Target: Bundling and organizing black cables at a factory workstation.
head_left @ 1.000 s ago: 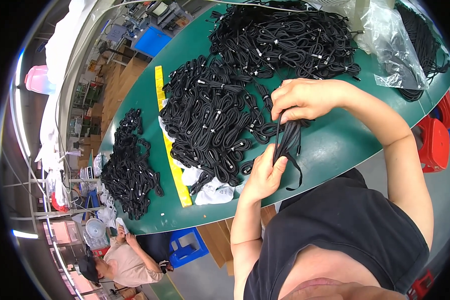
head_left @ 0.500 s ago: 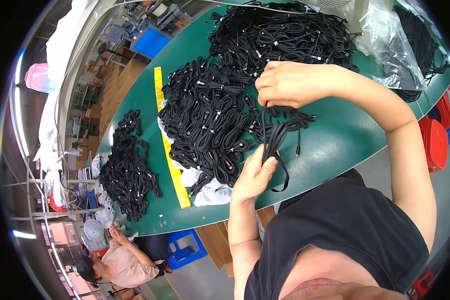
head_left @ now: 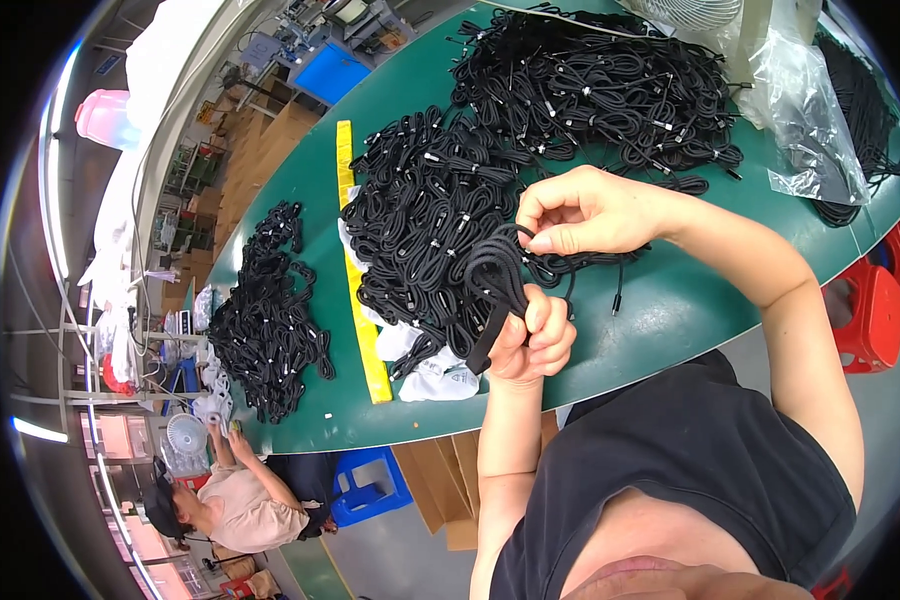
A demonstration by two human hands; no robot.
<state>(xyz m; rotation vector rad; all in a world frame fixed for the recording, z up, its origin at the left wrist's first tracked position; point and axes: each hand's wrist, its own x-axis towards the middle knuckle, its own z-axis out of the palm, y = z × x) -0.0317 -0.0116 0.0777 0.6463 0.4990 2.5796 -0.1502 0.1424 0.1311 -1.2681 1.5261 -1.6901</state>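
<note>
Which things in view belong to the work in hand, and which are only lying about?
Belonging:
looped black cable bundle, held in the left hand, the right hand pinching at its top
probably the pile of coiled black cables nearby

Seemingly just lying about:
crumpled clear plastic bag
red plastic stool
blue plastic stool

This is a workshop, of the factory-floor sort. Black cables (head_left: 430, 225), bundled much alike, lie in big heaps across a long green desk (head_left: 670, 305), more like a production batch than household goods. A co-worker (head_left: 255, 515) is at the same desk, near a blue plastic stool (head_left: 370, 497). A cardboard box (head_left: 425, 490), a red stool (head_left: 877, 320), a standing fan (head_left: 185, 438), a tube light (head_left: 40, 431) and background equipment (head_left: 380, 30) fit too.
</note>
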